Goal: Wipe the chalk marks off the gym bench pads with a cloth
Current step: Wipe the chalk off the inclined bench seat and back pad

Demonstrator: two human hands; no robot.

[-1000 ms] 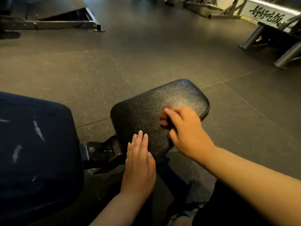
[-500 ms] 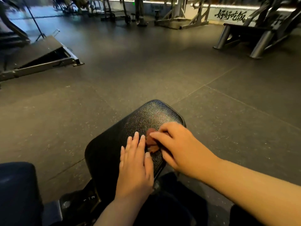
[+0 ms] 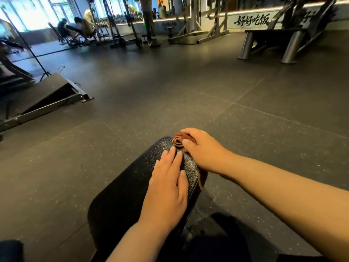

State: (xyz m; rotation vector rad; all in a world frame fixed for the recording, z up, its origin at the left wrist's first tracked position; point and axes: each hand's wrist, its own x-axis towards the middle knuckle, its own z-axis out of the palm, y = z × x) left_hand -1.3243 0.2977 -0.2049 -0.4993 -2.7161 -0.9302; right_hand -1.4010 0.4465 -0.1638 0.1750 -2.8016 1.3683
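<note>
1. Because the cloth point(image 3: 178, 141) is soft, light and rolled into a small reddish-brown wad, it will likely squash and unroll easily. It is best held over its bulk with the fingers bearing down, not by a loose edge.
2. It sits on the far rounded end of the black bench pad point(image 3: 122, 195), touching the surface. The right hand point(image 3: 202, 150) is on top, its grip curled round the roll with the thumb on the near side.
3. The left hand point(image 3: 168, 186) lies flat on the pad just beside the cloth. Its fingers are straight and close together, its grip taking nothing, and it appears to steady the bench.
4. The pad looks like firm, grained vinyl with a slight gloss, so a dry cloth should drag on the grain rather than skid.
5. A reddish strip down the pad's right edge may be a tail of the cloth, though the dim light leaves me unsure. I can make out no chalk on the part in view.
6. Speckled rubber floor point(image 3: 170, 91) surrounds the bench. A slant board point(image 3: 47, 95) lies well apart on the left and a steel machine frame point(image 3: 283, 40) stands far off on the right.
7. Only the left fingertips point(image 3: 172, 150), just beside the wad, lie in the way of a stroke toward the near end.
</note>
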